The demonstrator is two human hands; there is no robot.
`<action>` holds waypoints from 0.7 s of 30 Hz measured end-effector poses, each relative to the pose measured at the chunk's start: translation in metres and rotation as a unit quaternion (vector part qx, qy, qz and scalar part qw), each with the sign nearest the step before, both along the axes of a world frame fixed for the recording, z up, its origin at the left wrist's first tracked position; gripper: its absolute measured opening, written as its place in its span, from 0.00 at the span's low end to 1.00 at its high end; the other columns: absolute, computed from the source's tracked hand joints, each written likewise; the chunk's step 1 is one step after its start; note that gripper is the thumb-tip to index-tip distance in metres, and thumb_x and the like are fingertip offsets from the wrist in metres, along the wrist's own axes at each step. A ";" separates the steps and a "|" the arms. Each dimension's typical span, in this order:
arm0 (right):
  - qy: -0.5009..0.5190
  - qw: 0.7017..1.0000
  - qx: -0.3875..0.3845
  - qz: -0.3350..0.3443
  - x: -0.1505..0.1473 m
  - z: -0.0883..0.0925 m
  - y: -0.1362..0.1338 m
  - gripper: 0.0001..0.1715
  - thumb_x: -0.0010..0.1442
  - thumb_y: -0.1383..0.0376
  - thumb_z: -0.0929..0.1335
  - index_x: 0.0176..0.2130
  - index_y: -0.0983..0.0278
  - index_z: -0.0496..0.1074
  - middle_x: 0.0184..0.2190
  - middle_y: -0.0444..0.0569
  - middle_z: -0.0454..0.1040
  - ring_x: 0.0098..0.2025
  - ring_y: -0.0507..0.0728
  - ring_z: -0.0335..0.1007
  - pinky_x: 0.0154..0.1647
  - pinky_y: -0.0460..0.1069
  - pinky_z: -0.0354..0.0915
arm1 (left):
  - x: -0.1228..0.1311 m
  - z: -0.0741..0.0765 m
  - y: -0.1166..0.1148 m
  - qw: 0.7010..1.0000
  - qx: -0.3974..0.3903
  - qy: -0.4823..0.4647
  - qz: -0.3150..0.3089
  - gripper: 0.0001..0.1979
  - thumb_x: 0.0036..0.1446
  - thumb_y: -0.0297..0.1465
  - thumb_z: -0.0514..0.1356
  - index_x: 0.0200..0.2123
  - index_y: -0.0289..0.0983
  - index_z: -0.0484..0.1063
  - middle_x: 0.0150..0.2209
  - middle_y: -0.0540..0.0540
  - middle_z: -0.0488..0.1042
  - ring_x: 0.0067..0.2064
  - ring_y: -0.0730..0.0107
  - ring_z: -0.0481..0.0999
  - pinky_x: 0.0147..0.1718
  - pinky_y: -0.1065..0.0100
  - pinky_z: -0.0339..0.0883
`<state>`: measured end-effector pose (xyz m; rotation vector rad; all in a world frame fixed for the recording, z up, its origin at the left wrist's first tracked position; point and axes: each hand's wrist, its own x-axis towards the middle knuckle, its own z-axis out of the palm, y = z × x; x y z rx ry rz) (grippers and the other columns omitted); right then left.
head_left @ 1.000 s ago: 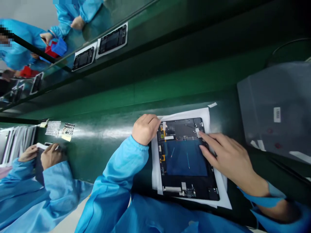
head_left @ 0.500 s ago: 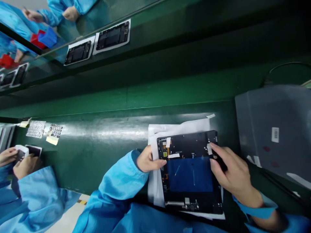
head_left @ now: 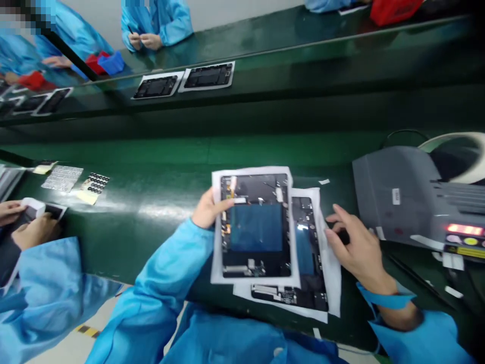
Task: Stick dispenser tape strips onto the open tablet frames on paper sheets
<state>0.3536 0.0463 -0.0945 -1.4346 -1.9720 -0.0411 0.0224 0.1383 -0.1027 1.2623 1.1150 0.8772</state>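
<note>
My left hand grips the left edge of a tablet housing with its white backing sheet, thumb on top. The housing is black with a blue panel, orange flex cables and small white tape pieces. Under and to the right of it lies a second tablet housing on its own white sheet, partly covered by the first. My right hand hovers just right of that second housing, fingers apart and slightly curled, with nothing visible in them.
At the right stands a grey machine with a lit red display. Sticker sheets lie at the left, near a co-worker's hands. More tablet housings rest on the raised shelf, with people in blue sleeves beyond.
My left hand has lifted the top tablet housing and its sheet up and leftward, uncovering another housing beneath. My right hand has let go of it. The view has shifted.
</note>
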 end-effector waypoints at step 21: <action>-0.235 0.933 0.130 -0.240 0.091 -0.008 -0.110 0.31 0.61 0.63 0.71 0.61 0.59 0.64 0.44 0.59 0.76 0.43 0.67 0.74 0.41 0.59 0.68 | -0.008 0.003 -0.118 0.778 0.512 0.323 -0.169 0.12 0.67 0.32 0.55 0.45 0.35 0.77 0.38 0.42 0.81 0.34 0.63 0.81 0.33 0.64 0.76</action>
